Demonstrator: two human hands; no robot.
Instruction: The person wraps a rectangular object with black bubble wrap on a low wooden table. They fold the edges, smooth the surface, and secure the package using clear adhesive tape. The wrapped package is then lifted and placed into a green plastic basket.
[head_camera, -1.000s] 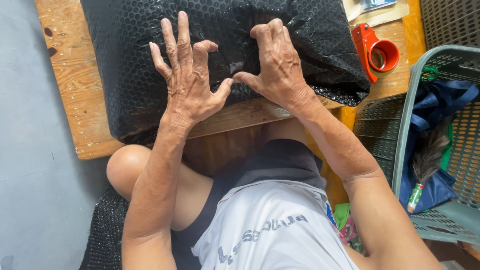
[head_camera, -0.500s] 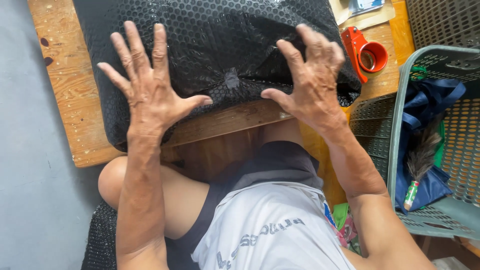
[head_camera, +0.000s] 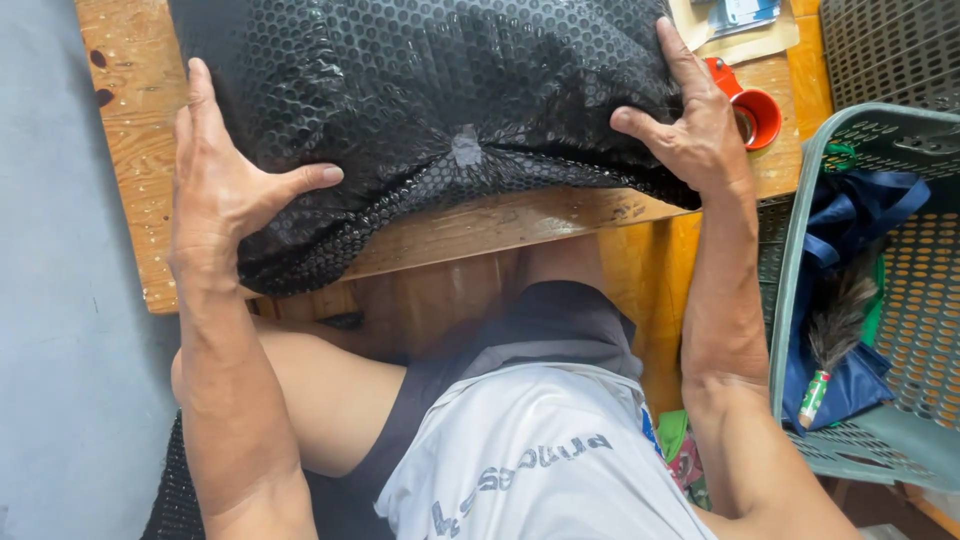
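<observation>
From the head view, a black bubble-wrap parcel (head_camera: 430, 120) lies on the wooden surface (head_camera: 130, 150), its near edge overhanging toward the person's lap. The left hand (head_camera: 215, 200) and right hand (head_camera: 695, 120) clamp its opposite sides, each grip wrapped on the wrap. The slick film could slip and nudge the orange cup (head_camera: 755, 112). Earlier, both hands pressed nearer the middle.

Left hand (head_camera: 225, 195) and right hand (head_camera: 695, 125) grip a black bubble-wrapped parcel (head_camera: 440, 120) (on a wooden table (head_camera: 130, 130)).
</observation>
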